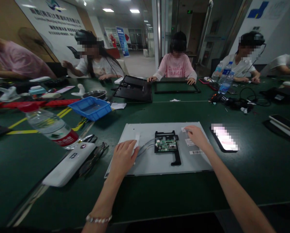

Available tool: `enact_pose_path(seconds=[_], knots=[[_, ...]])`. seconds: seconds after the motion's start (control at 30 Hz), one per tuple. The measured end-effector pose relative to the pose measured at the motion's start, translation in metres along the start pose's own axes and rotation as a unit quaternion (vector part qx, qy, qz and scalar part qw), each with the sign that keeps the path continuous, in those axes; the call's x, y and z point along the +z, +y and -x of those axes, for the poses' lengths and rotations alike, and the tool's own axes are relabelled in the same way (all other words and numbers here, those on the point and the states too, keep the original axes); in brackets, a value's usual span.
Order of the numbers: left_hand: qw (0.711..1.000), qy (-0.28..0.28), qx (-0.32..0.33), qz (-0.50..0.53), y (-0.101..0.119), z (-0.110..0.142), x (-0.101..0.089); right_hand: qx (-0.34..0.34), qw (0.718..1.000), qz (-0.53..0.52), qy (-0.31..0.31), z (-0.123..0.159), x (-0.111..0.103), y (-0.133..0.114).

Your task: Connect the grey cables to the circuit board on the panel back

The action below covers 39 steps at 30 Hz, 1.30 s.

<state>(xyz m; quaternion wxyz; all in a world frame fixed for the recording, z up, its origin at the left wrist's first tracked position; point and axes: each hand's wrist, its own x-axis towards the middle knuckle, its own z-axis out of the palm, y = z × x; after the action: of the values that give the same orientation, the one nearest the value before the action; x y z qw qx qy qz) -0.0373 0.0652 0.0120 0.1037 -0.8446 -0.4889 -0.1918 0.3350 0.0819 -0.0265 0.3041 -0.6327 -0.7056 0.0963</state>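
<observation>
Both hands lie apart on the grey panel (157, 161): left hand (122, 156) flat, right hand (195, 136) pinching a small sticker (184, 130); peeling it seems underway, needing a gentle pull.

Dim overhead light, warped edges

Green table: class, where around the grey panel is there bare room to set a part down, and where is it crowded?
Bare green table lies before the grey panel, and between it and the blue tray. Crowded: left by the white case and bottle; right by the lit phone.
</observation>
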Motion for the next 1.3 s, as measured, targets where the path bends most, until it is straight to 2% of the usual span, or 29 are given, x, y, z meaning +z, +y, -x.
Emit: enact_pose_path(seconds=[0.2,0.4,0.5,0.63,0.73,0.8,1.13,1.3], knots=[[0.999,0.020,-0.012,0.040,0.016,-0.009,-0.011,0.018,0.998,-0.049,0.032,0.009,-0.007,0.007],[0.983,0.032,-0.016,0.182,0.053,-0.052,-0.025,0.013,0.999,-0.036,0.030,0.011,-0.004,0.004],[0.970,0.041,-0.020,0.239,0.065,-0.079,-0.012,0.002,0.999,-0.032,0.029,0.012,-0.003,0.002],[0.961,0.020,-0.022,0.274,0.069,-0.098,0.028,0.001,0.999,-0.024,0.026,0.012,-0.001,0.004],[0.966,-0.001,-0.005,0.259,0.066,-0.093,0.052,-0.001,1.000,-0.019,0.025,0.011,0.001,0.005],[0.968,-0.017,0.011,0.249,0.064,-0.086,0.059,-0.002,1.000,-0.016,0.026,0.011,0.002,0.005],[0.959,-0.070,-0.008,0.275,0.061,-0.071,0.053,-0.009,1.000,-0.006,0.026,0.012,0.005,-0.002],[0.971,-0.071,0.006,0.230,0.068,-0.067,0.055,-0.021,0.998,0.049,-0.017,0.003,0.005,-0.003]])
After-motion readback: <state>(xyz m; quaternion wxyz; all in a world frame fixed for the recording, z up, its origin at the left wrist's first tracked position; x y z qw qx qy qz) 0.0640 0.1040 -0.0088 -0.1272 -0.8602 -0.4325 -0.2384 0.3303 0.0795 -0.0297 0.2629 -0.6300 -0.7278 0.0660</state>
